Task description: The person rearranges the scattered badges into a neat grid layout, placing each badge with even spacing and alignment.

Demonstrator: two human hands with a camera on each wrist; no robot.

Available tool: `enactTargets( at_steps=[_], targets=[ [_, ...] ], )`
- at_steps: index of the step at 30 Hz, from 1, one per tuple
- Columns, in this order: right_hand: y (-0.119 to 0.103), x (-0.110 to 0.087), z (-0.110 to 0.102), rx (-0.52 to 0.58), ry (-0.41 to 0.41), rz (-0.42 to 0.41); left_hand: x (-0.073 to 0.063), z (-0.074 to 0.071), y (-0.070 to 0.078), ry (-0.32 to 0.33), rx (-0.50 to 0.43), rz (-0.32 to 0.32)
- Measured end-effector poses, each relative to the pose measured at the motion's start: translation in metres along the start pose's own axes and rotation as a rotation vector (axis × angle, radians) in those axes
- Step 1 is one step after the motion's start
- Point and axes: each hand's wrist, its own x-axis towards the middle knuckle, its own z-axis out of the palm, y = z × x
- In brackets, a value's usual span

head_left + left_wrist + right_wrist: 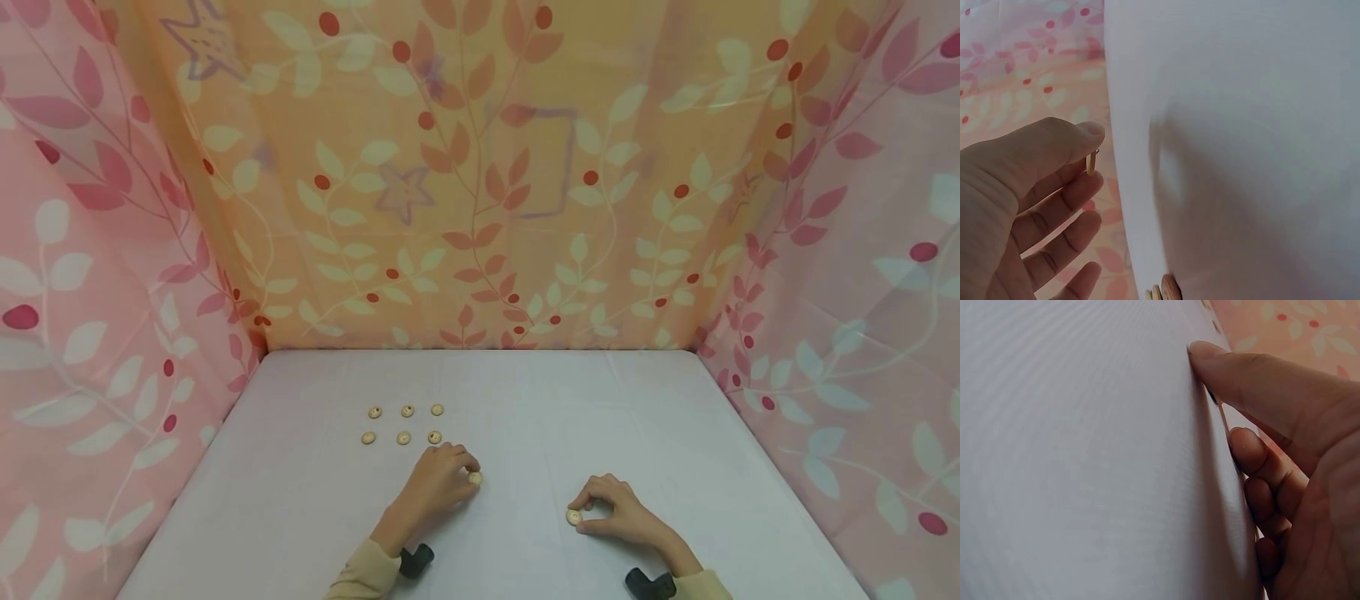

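Note:
My left hand (442, 479) pinches a small round wooden disc (475, 478) between thumb and fingertips. In the left wrist view that disc (1091, 162) shows edge-on, thin and pale, held off the table. Over at the right, my right hand (621, 515) has thumb and forefinger about another pale disc (573, 517), which lies at the table surface; its thin edge (1224, 419) shows between the fingers in the right wrist view. Several like discs lie in two rows left of centre, one disc (435, 437) just beyond the left hand. Some carry dark marks.
A white cloth covers the table (525, 400). Patterned curtains (480, 250) stand behind it and along both sides. A black wrist device (417, 561) sits by the left cuff and another device (651, 583) by the right.

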Motion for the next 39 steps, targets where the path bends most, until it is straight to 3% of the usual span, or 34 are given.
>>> enactTargets(
  at_steps=[6,13,20,39],
  targets=[
    [0.0,0.0,0.0,0.006,-0.002,-0.001,-0.007,-0.004,-0.01,0.033,0.003,-0.009],
    [-0.001,0.0,0.0,0.008,-0.004,0.0,-0.016,-0.012,-0.02,0.017,-0.011,-0.084],
    [0.0,0.0,0.0,0.0,0.0,-0.011,-0.025,-0.017,-0.03,0.046,0.026,-0.108],
    [0.001,-0.001,0.0,0.004,-0.001,-0.026,-0.054,-0.031,-0.074,0.074,0.031,-0.291]
  ],
)
